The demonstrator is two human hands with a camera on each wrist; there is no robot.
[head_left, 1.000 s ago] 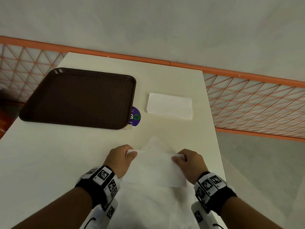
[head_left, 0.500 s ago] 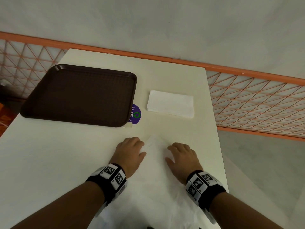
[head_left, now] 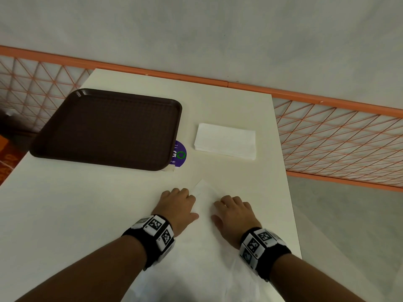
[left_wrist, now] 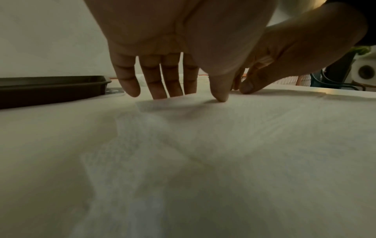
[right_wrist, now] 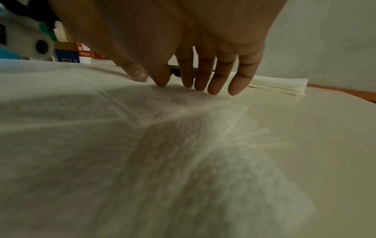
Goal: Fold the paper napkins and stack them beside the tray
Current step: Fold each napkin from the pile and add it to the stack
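A white paper napkin [head_left: 205, 216] lies flat on the near part of the cream table [head_left: 87, 203], on top of more white paper that runs toward me. My left hand [head_left: 177, 203] presses its left side with straight fingers [left_wrist: 160, 87] and thumb tip down. My right hand [head_left: 232, 211] presses the right side, fingers [right_wrist: 203, 80] straight on the sheet [right_wrist: 142, 145]. A stack of folded napkins [head_left: 225, 143] sits just right of the dark brown tray [head_left: 109, 127], beyond both hands. The stack [right_wrist: 280, 87] and the tray's rim [left_wrist: 50, 87] also show in the wrist views.
A round purple sticker [head_left: 180, 154] lies at the tray's near right corner. An orange railing with lattice [head_left: 338, 138] runs behind and right of the table. The table's right edge [head_left: 292, 203] is close to my right hand.
A second ago both hands pinched a raised napkin edge. They have since laid it down forward, and now they rest flat on the sheet.
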